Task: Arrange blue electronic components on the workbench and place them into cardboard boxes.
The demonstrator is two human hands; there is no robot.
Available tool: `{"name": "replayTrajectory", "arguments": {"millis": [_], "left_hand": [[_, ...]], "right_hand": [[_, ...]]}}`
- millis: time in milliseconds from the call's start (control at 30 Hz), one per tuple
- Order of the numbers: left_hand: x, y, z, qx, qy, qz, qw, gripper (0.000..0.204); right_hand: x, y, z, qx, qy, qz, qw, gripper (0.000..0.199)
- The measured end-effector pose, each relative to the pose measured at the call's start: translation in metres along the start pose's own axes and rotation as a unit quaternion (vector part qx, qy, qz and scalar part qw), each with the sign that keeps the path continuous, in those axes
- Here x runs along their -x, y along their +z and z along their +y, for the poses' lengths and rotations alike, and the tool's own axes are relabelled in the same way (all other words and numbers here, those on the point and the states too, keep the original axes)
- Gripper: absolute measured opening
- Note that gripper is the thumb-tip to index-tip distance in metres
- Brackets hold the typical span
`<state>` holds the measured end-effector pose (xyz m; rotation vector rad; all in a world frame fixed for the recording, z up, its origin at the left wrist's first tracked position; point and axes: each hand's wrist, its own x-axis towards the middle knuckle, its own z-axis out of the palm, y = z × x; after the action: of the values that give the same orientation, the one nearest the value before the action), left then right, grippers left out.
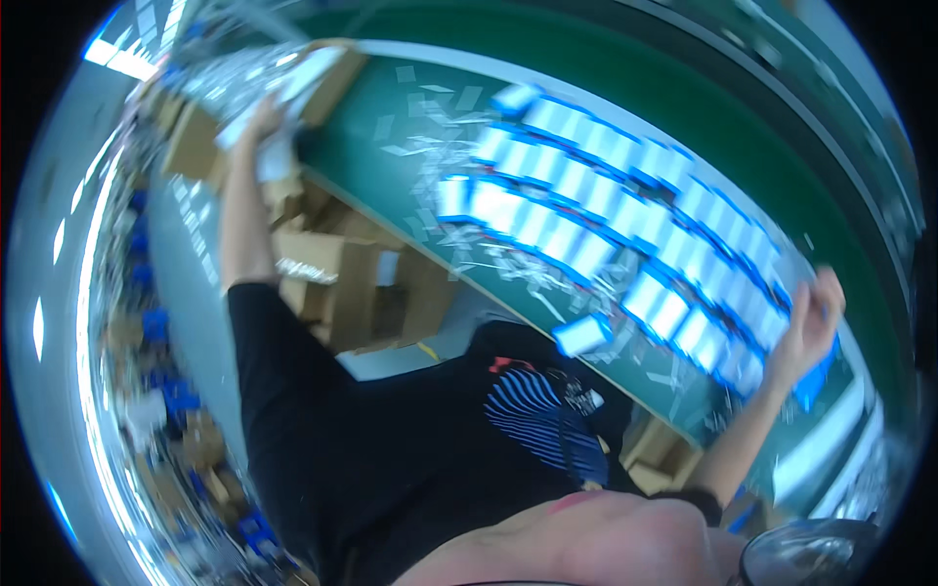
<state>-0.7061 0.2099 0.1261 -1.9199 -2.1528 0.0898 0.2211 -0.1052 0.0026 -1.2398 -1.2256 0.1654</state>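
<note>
Several small white boxes with blue edges (557,181) stand packed in rows on the green table (362,146). My right hand (813,317) is at the right end of these rows, thumb and fingers apart, with no held thing visible. Just below it is a blue item (813,381), too blurred to name. My left arm stretches far out to the left, and my left hand (262,119) is beside an open carton (332,83) with whitish, shiny contents. Motion blurs its fingers, so any grip is unclear. One white and blue box (583,336) lies apart near the table's front edge.
Paper scraps and strips (532,278) litter the green surface around the rows. Open brown cartons (362,293) stand below the table's front edge at left, and another carton (664,454) is near my right arm. A green belt (723,107) runs behind a pale rail.
</note>
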Motion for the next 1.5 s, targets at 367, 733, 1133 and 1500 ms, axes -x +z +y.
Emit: {"name": "replayTrajectory", "arguments": {"millis": [367,733,1133,1500], "left_hand": [[0.061,-0.058,0.444,0.082,0.461,0.158,0.869,0.044],[0.270,-0.150,0.781,0.206,0.725,0.206,0.624,0.032],[0.301,-0.104,0.860,0.256,0.708,0.153,0.640,0.032],[0.312,-0.098,0.877,0.259,0.714,0.137,0.636,0.036]], "right_hand": [[0.008,-0.244,-0.002,-0.114,0.137,0.131,0.975,0.022],[-0.068,-0.184,0.059,0.318,0.196,-0.290,0.881,0.024],[-0.084,-0.161,0.111,0.270,0.116,-0.336,0.895,0.014],[-0.075,-0.151,0.116,0.299,0.064,-0.347,0.887,0.015]]}}
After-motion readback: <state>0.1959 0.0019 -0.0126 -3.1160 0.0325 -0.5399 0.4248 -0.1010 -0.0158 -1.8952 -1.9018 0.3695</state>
